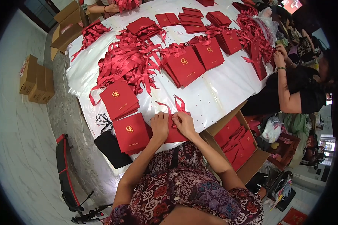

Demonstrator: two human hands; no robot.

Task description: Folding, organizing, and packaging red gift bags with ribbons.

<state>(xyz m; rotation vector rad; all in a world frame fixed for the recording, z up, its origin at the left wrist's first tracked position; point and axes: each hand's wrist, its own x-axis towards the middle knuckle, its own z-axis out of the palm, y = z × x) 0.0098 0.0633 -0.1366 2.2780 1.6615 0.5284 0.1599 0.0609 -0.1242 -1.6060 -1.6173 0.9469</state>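
Note:
In front of me on the table lies a red paper bag [175, 137], partly covered by my hands. A red ribbon [180, 104] runs from its upper part, with loose ends reaching away from me. My right hand [184, 123] pinches the ribbon near the bag's top, its fingers closed. Beside it, my left hand [160, 125] grips the bag's left part with bent fingers; the exact hold of its fingertips is partly hidden. Just left of that hand sits a stack of red bags with gold print [131, 133], and a second stack [118, 98] lies beyond it.
A big heap of red ribbons [127, 62] and more bag stacks [184, 63] cover the white table [206, 99]. A cardboard box of red bags [236, 140] stands by my right arm. A black pouch [112, 150] lies at the left edge. Co-workers' hands [281, 56] work across the table.

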